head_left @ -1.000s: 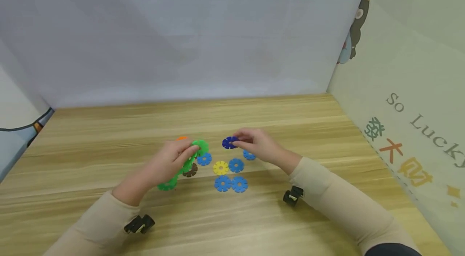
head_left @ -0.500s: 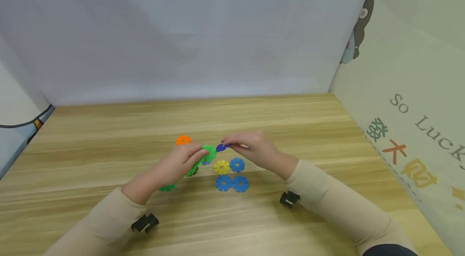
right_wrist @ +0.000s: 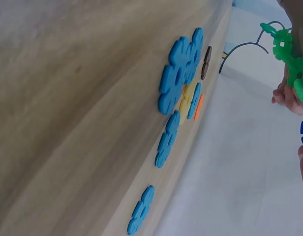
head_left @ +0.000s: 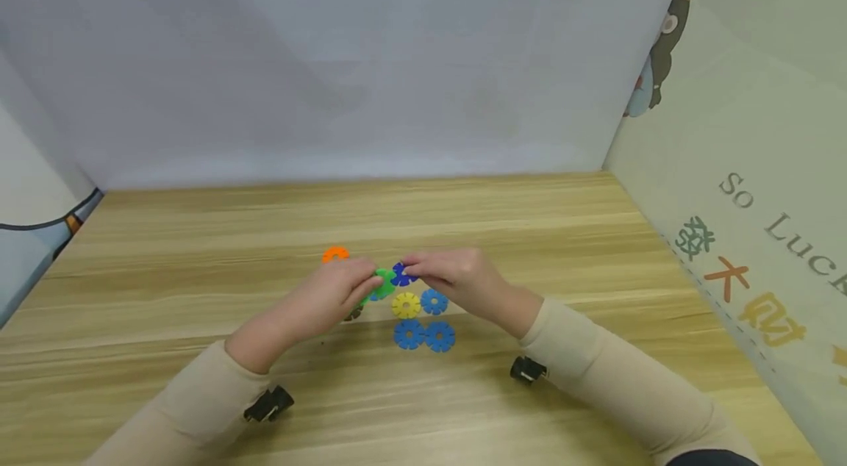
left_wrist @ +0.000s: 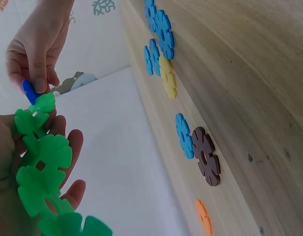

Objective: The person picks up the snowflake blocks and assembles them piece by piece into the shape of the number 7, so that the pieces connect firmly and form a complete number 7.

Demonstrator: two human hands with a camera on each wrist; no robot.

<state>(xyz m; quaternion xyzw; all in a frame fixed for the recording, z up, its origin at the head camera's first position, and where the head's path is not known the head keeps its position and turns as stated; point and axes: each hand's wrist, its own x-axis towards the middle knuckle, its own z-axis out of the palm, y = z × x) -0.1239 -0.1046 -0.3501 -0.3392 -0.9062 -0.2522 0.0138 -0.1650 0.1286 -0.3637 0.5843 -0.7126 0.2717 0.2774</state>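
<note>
My left hand (head_left: 317,300) holds a chain of several green snowflake discs (left_wrist: 48,152), slotted together, above the wooden table. In the left wrist view the chain runs along the palm and past the fingers. Between the thumb and fingers of my right hand (head_left: 466,282) is a dark blue snowflake disc (head_left: 401,275). Its edge meets the green disc at the chain's end; whether the slots are engaged cannot be made out. Both hands are close together over the loose discs, and my left hand hides part of the chain in the head view.
On the table lie a yellow disc (head_left: 406,306), several light blue discs (head_left: 440,337), a brown disc (left_wrist: 206,156) and an orange disc (head_left: 335,253). A pale cloth wall (head_left: 357,84) stands behind, and a printed panel (head_left: 748,157) on the right.
My right hand has brought the dark blue disc leftward and turned it, up to the green chain. My left hand has moved right with the chain, uncovering more of the orange disc.
</note>
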